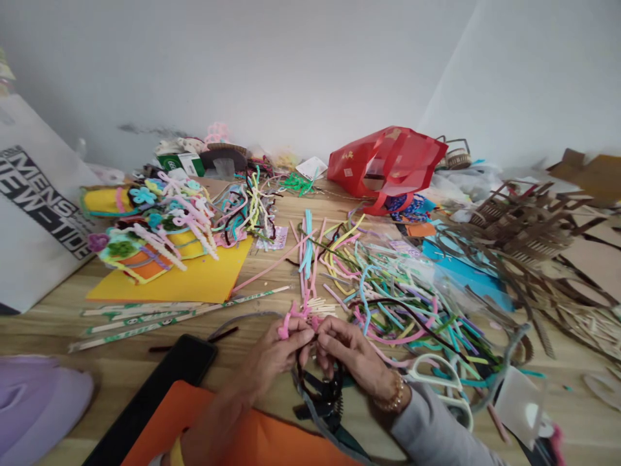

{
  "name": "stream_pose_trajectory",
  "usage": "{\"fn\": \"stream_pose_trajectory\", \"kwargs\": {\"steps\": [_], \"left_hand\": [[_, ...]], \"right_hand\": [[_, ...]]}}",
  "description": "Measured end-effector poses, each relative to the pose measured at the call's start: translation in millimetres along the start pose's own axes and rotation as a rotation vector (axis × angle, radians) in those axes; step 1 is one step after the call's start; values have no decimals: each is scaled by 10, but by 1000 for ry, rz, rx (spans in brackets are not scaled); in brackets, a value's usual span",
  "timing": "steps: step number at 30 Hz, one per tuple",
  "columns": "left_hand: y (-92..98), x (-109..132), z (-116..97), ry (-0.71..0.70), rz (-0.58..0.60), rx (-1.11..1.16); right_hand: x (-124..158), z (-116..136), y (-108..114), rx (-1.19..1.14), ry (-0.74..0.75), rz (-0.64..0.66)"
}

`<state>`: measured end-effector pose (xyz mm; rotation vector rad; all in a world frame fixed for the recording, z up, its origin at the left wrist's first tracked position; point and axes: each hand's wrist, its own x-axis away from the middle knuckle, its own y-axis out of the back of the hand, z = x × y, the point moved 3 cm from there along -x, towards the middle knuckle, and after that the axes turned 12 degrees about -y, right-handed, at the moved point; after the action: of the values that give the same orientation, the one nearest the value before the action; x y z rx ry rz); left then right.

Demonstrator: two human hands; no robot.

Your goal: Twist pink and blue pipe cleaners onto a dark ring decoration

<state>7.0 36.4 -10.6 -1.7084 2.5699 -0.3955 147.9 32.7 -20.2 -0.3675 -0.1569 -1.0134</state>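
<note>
Well in front of the red bag (356,162), the pink fuzzy wire (284,327) lies in the left hand's (277,353) pinching fingers, its long axis unclear. The right hand's (353,356) narrowed fingers' hold cannot be told. Left of the bag, an orange basket (154,264) carries fuzzy flowers (122,248).

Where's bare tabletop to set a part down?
Best: the wood between straws, black slab and purple item. Smaller: between yellow sheet and blue strands, though a pink strand crosses it. Crowded: right of the right hand, with tangled strands and scissors; on the near side, a dark item and orange sheet.
</note>
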Motion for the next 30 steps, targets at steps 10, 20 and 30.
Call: {"fn": "stream_pose_trajectory", "kwargs": {"steps": [10,20,30], "left_hand": [[-33,-7,-34,-312,-110,-446],[-93,154,13,-758,-37,-1104],[-146,193,-98,-739,30,-1277]], "right_hand": [[-22,4,57,121,12,-158],[-69,-64,68,-38,-44,-128],[-45,-51,59,111,-29,-162]]}}
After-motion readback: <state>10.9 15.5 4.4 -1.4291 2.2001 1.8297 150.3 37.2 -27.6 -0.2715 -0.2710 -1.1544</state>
